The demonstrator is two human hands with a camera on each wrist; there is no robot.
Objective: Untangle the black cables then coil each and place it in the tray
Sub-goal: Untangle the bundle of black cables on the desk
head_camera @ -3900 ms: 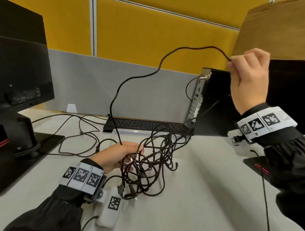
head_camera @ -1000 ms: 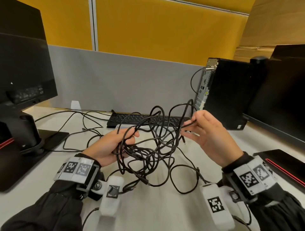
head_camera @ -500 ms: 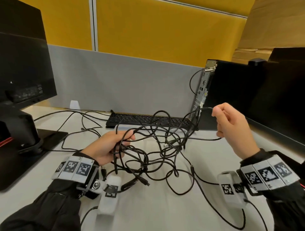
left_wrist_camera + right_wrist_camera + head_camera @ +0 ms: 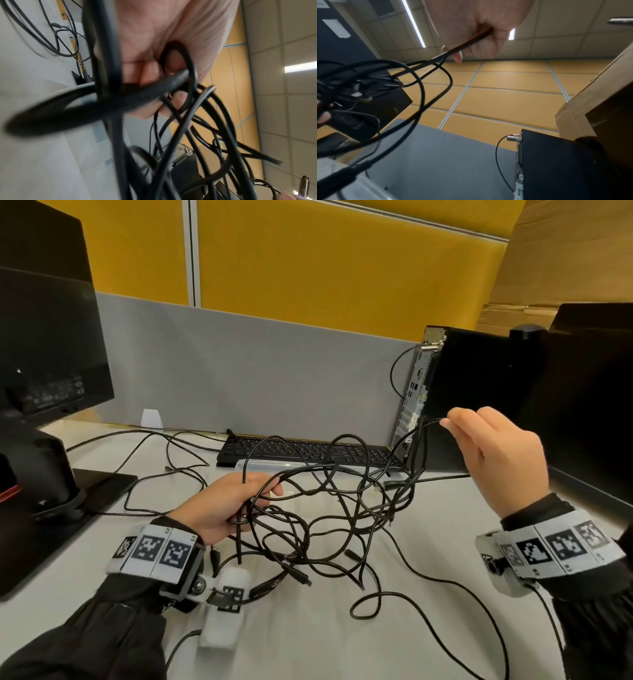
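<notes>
Left hand (image 4: 226, 508) is wrapped around a bunch of strands at the left side of the tangle of black cables (image 4: 329, 518), fingers curled tight; the left wrist view confirms it, with fingertips (image 4: 178, 100) folded over a thick strand and thinner loops running across the palm. The knot hangs above the white desk (image 4: 308, 645), its lower loops and a couple of plugs trailing down onto the surface. Over on the other side, the right hand (image 4: 496, 453) is raised higher and off to the right, pinching a single strand (image 4: 428, 424) between thumb and fingertips; from the right wrist view that strand (image 4: 467, 42) runs out of the closed fingers and down into the mass. It stretches from the pinch back to the knot's right edge. Behind the tangle, a clear tray (image 4: 274, 465) lies just in front of the black keyboard (image 4: 308, 451). A small desktop computer (image 4: 479, 392) stands behind the right hand.
</notes>
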